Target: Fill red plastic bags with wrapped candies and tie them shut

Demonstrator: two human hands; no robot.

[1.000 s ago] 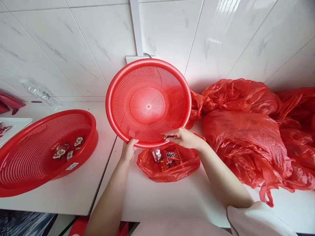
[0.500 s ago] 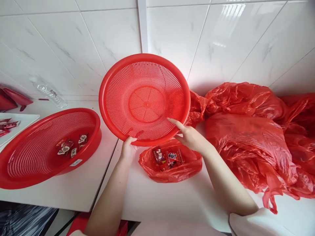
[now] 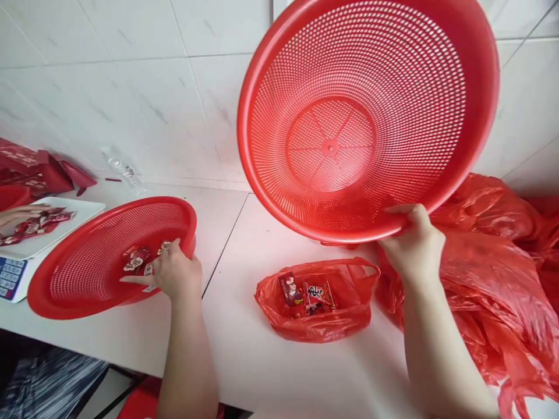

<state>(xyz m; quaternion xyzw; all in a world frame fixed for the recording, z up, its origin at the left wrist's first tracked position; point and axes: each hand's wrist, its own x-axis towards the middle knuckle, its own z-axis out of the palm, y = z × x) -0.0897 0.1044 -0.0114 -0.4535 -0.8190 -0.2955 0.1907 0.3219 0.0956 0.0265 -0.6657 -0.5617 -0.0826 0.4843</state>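
Observation:
My right hand [image 3: 414,247] grips the near rim of a red perforated plastic basket [image 3: 331,145], held tilted up so its bare inside faces me. My left hand [image 3: 177,270] is at the near right rim of a second red basket [image 3: 113,218] on the left, thumb stretched out and fingers apart over the edge; parts of the fingers are hidden. Inside that basket lie a few dark red snack packets [image 3: 137,260]. Between my arms, an open red plastic bag [image 3: 301,329] sits on the table with several small snack packets [image 3: 317,294] in it.
Full red plastic bags [image 3: 489,267] crowd the right side. At far left, another person's hand [image 3: 20,214] is over a white tray [image 3: 85,209] of red packets, above a keypad [image 3: 11,276]. A clear plastic bottle [image 3: 124,171] lies by the tiled wall.
My left hand has left the raised basket and moved left to the other basket. My right hand alone now holds the raised basket, which is closer and further right. Another person's hand has appeared.

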